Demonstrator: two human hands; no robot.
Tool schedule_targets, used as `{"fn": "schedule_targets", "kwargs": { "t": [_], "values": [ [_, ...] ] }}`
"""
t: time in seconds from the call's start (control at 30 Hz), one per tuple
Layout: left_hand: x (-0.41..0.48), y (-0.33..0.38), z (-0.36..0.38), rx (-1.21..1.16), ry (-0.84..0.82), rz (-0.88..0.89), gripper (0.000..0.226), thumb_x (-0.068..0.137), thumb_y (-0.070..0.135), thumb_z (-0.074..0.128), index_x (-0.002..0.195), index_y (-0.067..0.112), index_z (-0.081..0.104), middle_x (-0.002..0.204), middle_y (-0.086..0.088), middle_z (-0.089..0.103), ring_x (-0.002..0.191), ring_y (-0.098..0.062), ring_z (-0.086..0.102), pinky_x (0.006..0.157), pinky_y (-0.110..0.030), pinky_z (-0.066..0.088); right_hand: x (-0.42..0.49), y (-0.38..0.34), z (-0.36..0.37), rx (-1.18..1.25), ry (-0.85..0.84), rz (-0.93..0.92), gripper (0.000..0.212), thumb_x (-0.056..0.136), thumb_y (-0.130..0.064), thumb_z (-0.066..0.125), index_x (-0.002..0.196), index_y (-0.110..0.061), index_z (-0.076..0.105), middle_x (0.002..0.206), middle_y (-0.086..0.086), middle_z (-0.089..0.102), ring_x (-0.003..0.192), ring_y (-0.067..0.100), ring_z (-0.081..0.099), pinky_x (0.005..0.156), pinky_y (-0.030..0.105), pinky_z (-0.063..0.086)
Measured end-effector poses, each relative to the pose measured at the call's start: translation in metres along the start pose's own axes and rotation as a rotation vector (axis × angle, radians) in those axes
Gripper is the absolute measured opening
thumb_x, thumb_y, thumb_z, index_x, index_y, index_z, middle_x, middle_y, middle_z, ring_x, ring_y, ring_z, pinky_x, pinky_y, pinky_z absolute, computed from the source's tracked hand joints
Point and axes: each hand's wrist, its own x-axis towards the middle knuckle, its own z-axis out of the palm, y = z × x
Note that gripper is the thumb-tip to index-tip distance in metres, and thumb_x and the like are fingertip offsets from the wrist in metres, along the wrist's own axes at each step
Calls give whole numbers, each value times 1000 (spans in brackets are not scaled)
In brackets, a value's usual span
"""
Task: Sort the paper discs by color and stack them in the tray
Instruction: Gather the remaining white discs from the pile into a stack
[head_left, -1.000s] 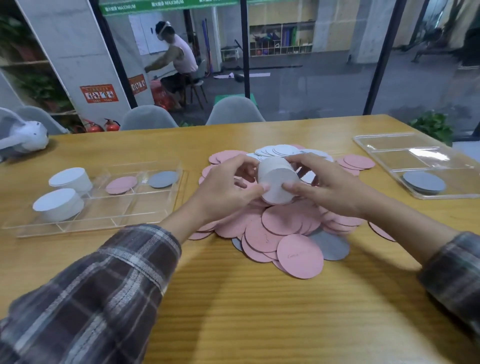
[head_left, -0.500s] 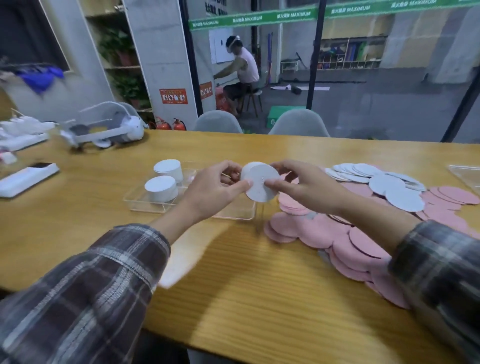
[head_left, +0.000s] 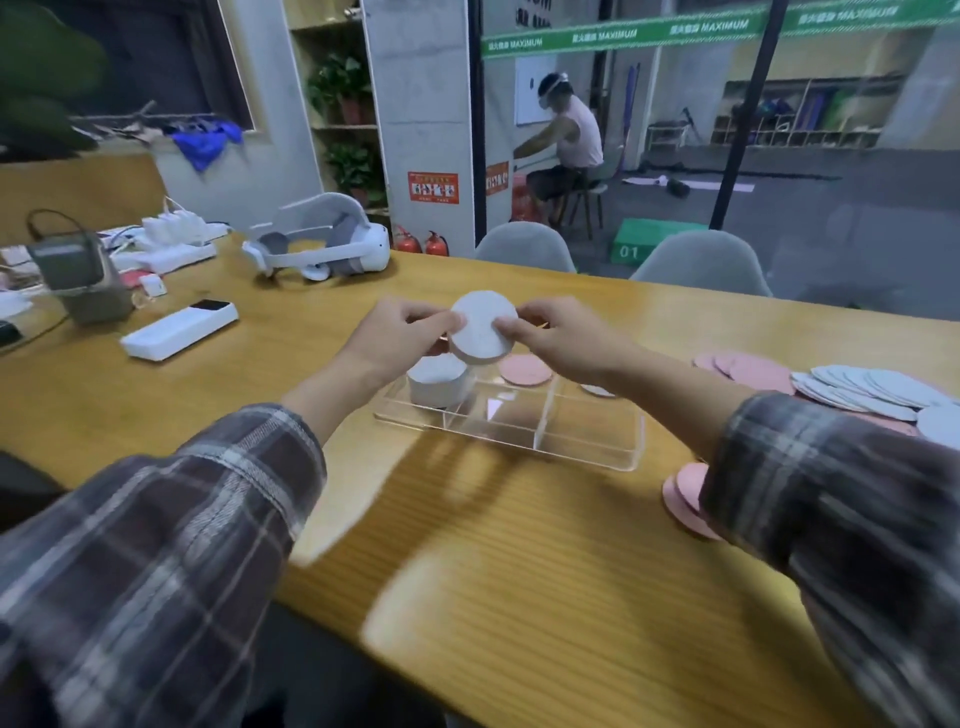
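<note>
A stack of white paper discs hangs in the air, gripped from both sides by my left hand and my right hand. It is above the far left part of a clear divided tray. Below it in the tray stands another white stack. A pink disc lies in a far tray compartment. Loose pink discs and white discs lie spread on the table at the right. More pink discs peek out under my right sleeve.
A white VR headset, a white power bank, a grey box and chargers sit at the table's far left. Two grey chairs stand behind the table. A person sits in the background.
My view has swung left and both hands carried the white stack from the disc pile over to the tray, now holding it above the white stack there.
</note>
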Motion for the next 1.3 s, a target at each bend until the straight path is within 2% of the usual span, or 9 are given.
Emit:
{"fn": "schedule_targets", "kwargs": {
  "t": [0.13, 0.27, 0.47, 0.7, 0.87, 1.0, 1.1, 1.2, 1.3],
  "values": [
    [34, -13, -12, -13, 80, -79, 33, 92, 29, 75, 99, -3, 78, 98, -13, 79, 85, -17, 76, 99, -41, 59, 36, -6, 12, 96, -20, 114, 43, 102, -43, 52, 82, -7, 64, 72, 3, 52, 66, 17, 42, 62, 32, 33],
    [61, -24, -17, -40, 132, -154, 45, 89, 33, 76, 104, -10, 75, 93, -9, 81, 80, -14, 78, 96, -41, 61, 68, -4, 23, 192, -19, 209, 53, 101, -44, 51, 106, 7, 68, 114, 30, 66, 78, 22, 47, 66, 34, 38],
    [84, -34, -21, 4, 156, -210, 34, 85, 36, 75, 84, 3, 74, 68, -1, 75, 68, -15, 74, 89, -37, 63, 100, 5, 36, 208, -65, 289, 56, 100, -44, 50, 115, 7, 67, 124, 26, 65, 81, 21, 49, 64, 32, 40],
    [93, -38, -21, 78, 127, -244, 32, 87, 34, 71, 79, 4, 72, 75, -8, 74, 71, -21, 74, 82, -33, 64, 109, 11, 44, 192, -89, 303, 63, 101, -42, 47, 126, 14, 55, 133, 30, 55, 84, 23, 43, 71, 34, 37],
    [92, -45, -21, 153, 112, -230, 45, 94, 46, 63, 84, 4, 74, 79, -5, 76, 79, -21, 76, 83, -33, 62, 107, 15, 47, 230, -100, 331, 57, 104, -48, 34, 114, -1, 64, 113, 14, 68, 82, 19, 52, 68, 33, 42],
    [83, -44, -31, -23, -62, -246, 29, 99, 23, 50, 103, 2, 70, 104, -11, 72, 93, -22, 68, 86, -30, 59, 101, 27, 42, 301, -103, 311, 37, 97, -28, 40, 107, -6, 68, 106, 9, 68, 88, 19, 54, 70, 31, 42],
    [80, -53, -38, 143, -197, -95, 37, 88, 6, 64, 124, 15, 69, 112, 1, 75, 101, -17, 68, 94, -31, 56, 96, 36, 43, 108, -159, 129, 28, 86, -13, 59, 108, -6, 74, 100, 18, 69, 81, 18, 52, 70, 31, 43],
    [80, -57, -38, 199, -232, 7, 71, 82, 5, 82, 145, 25, 57, 123, 8, 74, 107, -23, 73, 98, -37, 57, 97, 42, 50, -7, -167, 26, 22, 88, -21, 73, 108, -13, 75, 97, 4, 70, 77, 14, 55, 73, 31, 44],
    [79, -56, -37, 248, -226, 42, 74, 79, 11, 88, 145, 26, 57, 118, 11, 76, 103, -22, 73, 96, -33, 57, 99, 43, 53, -60, -129, 12, 33, 86, -33, 77, 115, -16, 74, 104, -1, 71, 81, 10, 58, 72, 27, 42]
  ]
}}
